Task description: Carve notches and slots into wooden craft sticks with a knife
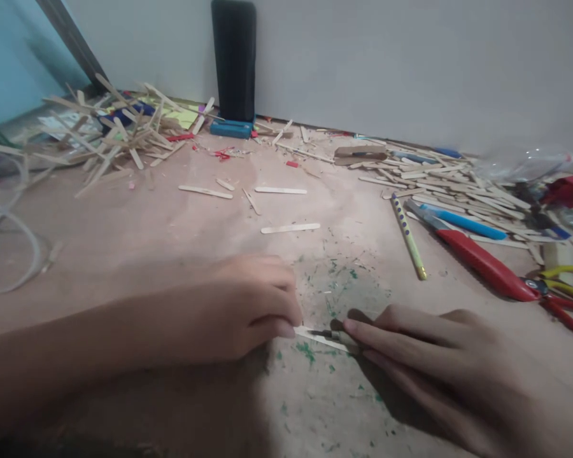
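My left hand (262, 305) is closed, its thumb and fingers pinching the left end of a wooden craft stick (327, 341) low over the table. My right hand (439, 356) grips a craft knife (337, 334) with a dark, narrow blade and a metallic collar. The blade points left and lies along the stick, close to my left fingertips. Most of the knife's handle is hidden under my right fingers. Green flecks and scratches (305, 351) mark the tabletop around the stick.
Loose craft sticks (290, 228) lie beyond my hands, with a tangled stick pile (128, 133) back left and another pile (439, 178) at right. A pencil (409, 238), red utility knife (487, 264), blue pen (463, 221) and pliers (568, 299) lie right. A phone (235, 63) stands against the wall.
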Available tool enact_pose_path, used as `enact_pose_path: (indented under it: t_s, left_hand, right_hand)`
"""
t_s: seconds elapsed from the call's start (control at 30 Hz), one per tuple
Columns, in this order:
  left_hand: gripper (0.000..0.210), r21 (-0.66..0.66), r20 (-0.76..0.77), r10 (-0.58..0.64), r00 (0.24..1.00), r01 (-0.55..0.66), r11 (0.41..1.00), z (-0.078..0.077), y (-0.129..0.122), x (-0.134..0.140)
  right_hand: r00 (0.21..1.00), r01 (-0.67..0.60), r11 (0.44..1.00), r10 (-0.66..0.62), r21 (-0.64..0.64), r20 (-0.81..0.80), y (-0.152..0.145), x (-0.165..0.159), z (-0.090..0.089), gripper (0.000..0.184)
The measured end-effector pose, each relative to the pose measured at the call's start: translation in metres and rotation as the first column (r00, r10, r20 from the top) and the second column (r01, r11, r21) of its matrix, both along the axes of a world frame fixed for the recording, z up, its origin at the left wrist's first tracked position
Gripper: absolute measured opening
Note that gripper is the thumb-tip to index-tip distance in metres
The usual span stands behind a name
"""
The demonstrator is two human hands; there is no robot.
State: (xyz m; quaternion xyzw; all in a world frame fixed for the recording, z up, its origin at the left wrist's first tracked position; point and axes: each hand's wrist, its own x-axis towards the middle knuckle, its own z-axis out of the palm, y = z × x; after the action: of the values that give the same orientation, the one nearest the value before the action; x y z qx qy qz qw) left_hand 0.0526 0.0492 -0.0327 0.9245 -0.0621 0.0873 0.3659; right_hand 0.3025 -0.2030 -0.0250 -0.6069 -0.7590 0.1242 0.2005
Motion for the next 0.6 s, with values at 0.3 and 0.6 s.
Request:
enact_pose_path:
  t_s: [0.3, 0.6]
  left_hand:
    - [0.028, -0.108, -0.014, 0.017, 1.0, -0.018, 0.994, -0.003, 0.002, 0.001]
    - [0.028, -0.109, -0.018, 0.015, 1.0, -0.017, 0.994, -0.003, 0.001, 0.004]
  right_hand:
    - [0.999, 0.043, 0.998, -0.042, 0.038, -0.006, -0.016, -0.01, -0.016, 0.049]
    - [0.973, 0.059, 0.997, -0.07, -0.053, -0.219, 0.008, -0.025, 0.002, 0.043]
